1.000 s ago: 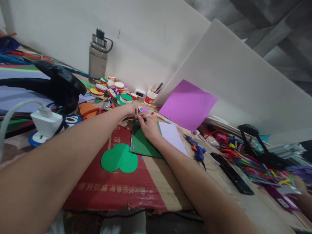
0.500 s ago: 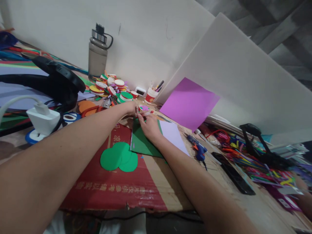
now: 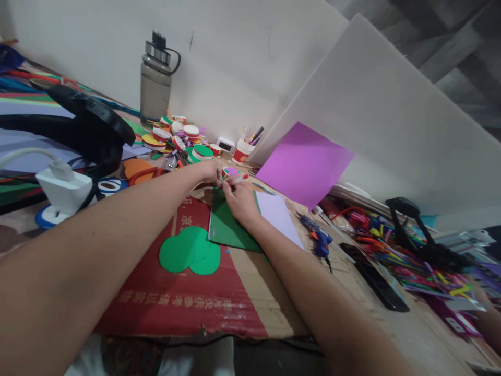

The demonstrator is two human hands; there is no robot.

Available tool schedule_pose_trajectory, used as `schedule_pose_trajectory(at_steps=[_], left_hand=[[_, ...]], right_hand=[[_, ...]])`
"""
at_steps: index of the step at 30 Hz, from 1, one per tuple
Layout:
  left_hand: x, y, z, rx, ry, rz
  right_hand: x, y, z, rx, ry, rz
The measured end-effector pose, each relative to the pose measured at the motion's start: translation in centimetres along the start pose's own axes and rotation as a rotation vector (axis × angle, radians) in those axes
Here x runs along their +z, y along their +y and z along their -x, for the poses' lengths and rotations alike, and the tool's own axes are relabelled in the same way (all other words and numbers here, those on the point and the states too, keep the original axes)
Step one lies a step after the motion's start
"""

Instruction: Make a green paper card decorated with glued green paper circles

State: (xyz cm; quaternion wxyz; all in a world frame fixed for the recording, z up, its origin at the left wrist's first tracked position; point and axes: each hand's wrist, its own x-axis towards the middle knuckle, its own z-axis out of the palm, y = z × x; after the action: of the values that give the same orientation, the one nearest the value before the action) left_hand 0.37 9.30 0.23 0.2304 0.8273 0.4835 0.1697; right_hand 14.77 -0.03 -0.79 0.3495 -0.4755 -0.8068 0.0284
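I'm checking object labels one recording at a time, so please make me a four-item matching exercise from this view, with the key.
1. Dark green sheet
2. Bright green circles
3. Glue gun
4. Water bottle

A. Beside the black phone
B. Partly beneath the right hand
C. Upright near the wall
D. Overlapping on the red-printed cardboard

Pairs: 1-B, 2-D, 3-A, 4-C

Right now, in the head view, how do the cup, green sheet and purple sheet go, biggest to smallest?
1. Purple sheet
2. Green sheet, partly covered by the right hand
3. Cup
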Motion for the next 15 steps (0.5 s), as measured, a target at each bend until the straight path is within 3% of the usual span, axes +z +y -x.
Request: schedule_pose_trajectory(at_steps=[6,15], left_hand=[[-0.6,1.2,0.8,-0.094,-0.044,-0.068],[-0.7,0.9,0.7,-0.044,-0.05,-0.058]], right_hand=[[-0.2,0.0,0.0,0.009,0.01,-0.011],[-0.3,0.1,0.0,0.013,0.011,0.006]])
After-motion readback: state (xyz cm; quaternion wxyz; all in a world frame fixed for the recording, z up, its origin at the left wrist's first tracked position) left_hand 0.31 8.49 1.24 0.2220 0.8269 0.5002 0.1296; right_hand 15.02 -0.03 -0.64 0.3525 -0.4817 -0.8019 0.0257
